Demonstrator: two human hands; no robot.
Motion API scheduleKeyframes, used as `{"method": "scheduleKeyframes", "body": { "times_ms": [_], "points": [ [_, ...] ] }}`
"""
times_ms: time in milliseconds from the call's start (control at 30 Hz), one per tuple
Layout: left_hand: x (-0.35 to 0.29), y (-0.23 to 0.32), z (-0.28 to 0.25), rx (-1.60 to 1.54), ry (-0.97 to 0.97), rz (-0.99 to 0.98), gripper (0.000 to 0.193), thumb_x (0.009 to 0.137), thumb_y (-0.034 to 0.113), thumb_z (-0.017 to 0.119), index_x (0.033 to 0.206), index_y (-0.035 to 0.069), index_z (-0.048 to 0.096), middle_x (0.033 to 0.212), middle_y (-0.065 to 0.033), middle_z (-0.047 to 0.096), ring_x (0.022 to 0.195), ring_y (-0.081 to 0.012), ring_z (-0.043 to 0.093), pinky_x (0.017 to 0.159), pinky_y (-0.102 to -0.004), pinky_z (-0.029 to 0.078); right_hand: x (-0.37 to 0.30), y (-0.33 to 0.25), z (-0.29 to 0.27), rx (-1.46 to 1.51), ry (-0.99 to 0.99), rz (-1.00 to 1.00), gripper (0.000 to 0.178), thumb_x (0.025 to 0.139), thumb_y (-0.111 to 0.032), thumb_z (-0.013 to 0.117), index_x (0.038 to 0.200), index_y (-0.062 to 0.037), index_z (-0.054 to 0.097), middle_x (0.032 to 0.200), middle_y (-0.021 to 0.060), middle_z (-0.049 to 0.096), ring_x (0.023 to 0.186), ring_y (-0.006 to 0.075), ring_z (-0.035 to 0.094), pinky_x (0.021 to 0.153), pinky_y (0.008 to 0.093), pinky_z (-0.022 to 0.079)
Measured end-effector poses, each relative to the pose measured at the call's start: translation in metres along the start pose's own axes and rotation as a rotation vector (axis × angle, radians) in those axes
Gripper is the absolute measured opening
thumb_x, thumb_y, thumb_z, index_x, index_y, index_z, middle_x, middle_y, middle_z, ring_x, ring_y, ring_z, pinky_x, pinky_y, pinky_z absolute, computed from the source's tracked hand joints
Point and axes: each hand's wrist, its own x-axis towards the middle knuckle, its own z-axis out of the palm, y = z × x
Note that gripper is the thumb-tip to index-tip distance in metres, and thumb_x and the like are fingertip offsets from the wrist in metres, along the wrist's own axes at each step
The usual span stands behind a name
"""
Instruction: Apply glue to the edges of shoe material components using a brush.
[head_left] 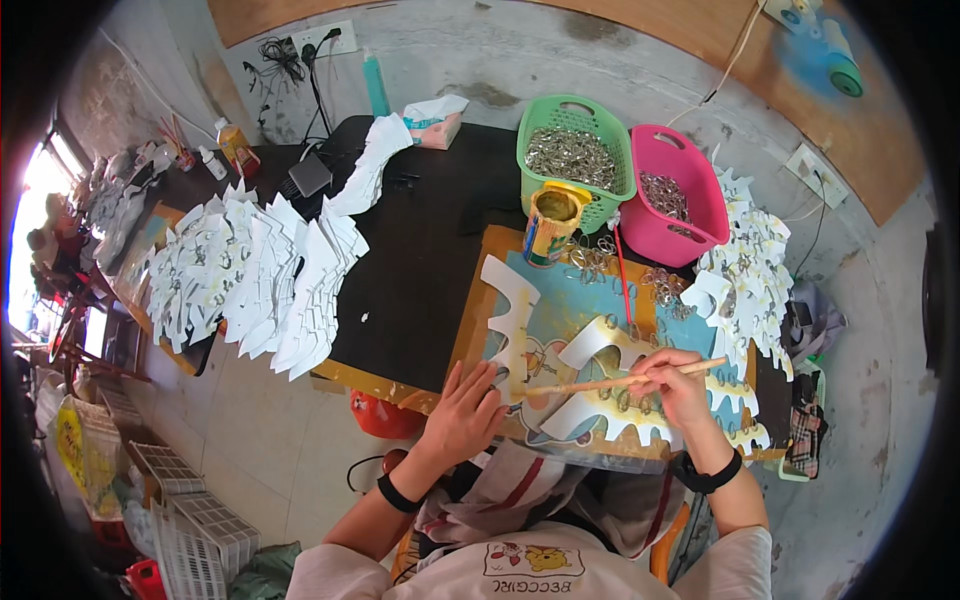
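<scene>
My left hand (465,408) lies with fingers stretched out over the lower end of a white cut-out strip (510,325) with a scalloped edge. A metal ring shows by its fingertips. In my right hand (675,385) is a long wooden brush (600,383), pinched near its back end, its tip pointing left to the strip beside my left fingers. Under and around the right hand lie more white strips (590,420) with yellowish smears and metal rings along them. An open can (545,240) with brownish-yellow paste stands beyond, near loose rings (590,260).
Green (527,150) and pink (715,200) baskets of metal parts stand at the back. White cut-outs are heaped on the right (745,270) and stacked on the left (320,290). A red stick (624,275) lies beside the rings. A tissue pack (435,130) sits by the wall.
</scene>
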Motion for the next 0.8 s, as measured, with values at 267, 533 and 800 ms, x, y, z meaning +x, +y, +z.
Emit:
{"method": "scheduleKeyframes", "body": {
  "times_ms": [267,533,800],
  "points": [
    [0.002,0.002,-0.001,-0.001,-0.001,-0.014,0.012,0.082,0.008,0.061,0.089,0.001,0.055,0.125,-0.0226,0.056,0.121,-0.0356,0.052,0.106,-0.0530,0.035,0.002,0.000,-0.010,0.017,0.024,-0.016,0.016,0.078,0.001,0.052,0.082,0.0108,0.065,0.081,0.0181,0.067,0.067,0.0259,0.068,0.064,0.0335,0.059],
    [0.001,0.002,0.000,-0.013,0.000,-0.031,0.010,0.083,0.006,0.059,0.089,0.001,0.054,0.123,-0.0227,0.057,0.122,-0.0351,0.052,0.107,-0.0522,0.034,0.005,0.006,-0.003,0.012,0.126,-0.022,0.016,0.081,0.003,0.050,0.083,0.0089,0.065,0.083,0.0163,0.066,0.071,0.0243,0.068,0.069,0.0337,0.060],
    [0.002,0.002,0.000,-0.013,0.002,-0.038,0.009,0.084,0.006,0.060,0.088,0.001,0.054,0.122,-0.0224,0.057,0.122,-0.0350,0.052,0.107,-0.0511,0.034,0.004,0.007,-0.006,-0.028,0.048,-0.026,0.016,0.083,0.003,0.051,0.088,0.0087,0.065,0.084,0.0150,0.066,0.074,0.0234,0.069,0.070,0.0332,0.060]
  ]
}}
